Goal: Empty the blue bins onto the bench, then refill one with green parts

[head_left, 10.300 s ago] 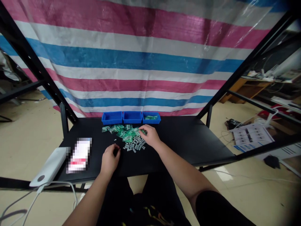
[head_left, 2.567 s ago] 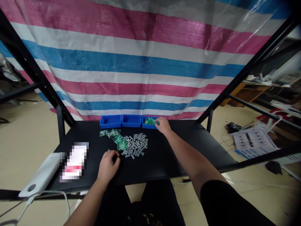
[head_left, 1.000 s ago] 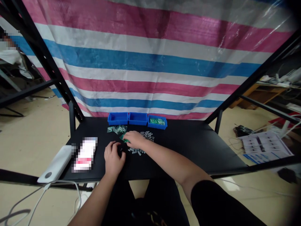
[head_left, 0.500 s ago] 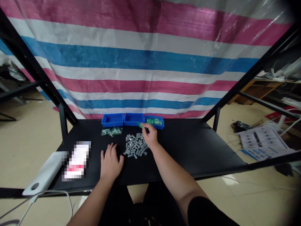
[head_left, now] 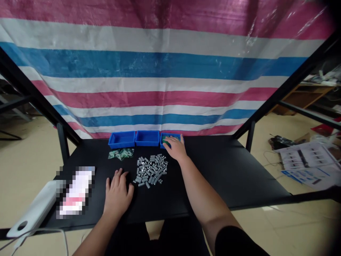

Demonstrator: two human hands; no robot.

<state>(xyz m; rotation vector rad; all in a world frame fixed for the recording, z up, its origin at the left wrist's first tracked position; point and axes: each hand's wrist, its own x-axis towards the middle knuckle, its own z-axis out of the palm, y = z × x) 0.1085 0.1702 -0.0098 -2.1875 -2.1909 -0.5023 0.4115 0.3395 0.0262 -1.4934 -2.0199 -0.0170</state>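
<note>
My left hand (head_left: 117, 196) lies flat on the black table with its fingers spread, holding nothing. My right hand (head_left: 176, 147) reaches over the right blue bin (head_left: 161, 145), fingers apart; they partly hide the small green pieces (head_left: 166, 138) inside. Between my hands and slightly beyond the left one is a loose pile of small grey metal cylinders and screw-like parts (head_left: 151, 170). A clear bag of green and silver pieces (head_left: 121, 154) rests in front of the left blue bin (head_left: 122, 145). The middle blue bin (head_left: 147, 144) stands between the other two.
A blurred-out flat object (head_left: 77, 192) lies at the table's left side, beside a white elongated device (head_left: 34, 209) with cables. Black frame posts (head_left: 62, 142) rise at both sides. A striped plastic sheet (head_left: 160, 81) hangs behind the bins.
My right hand has moved from in front of the bins onto the right bin, and its fingers have spread; the green piece it pinched is no longer seen there. My left hand stays on the table.
</note>
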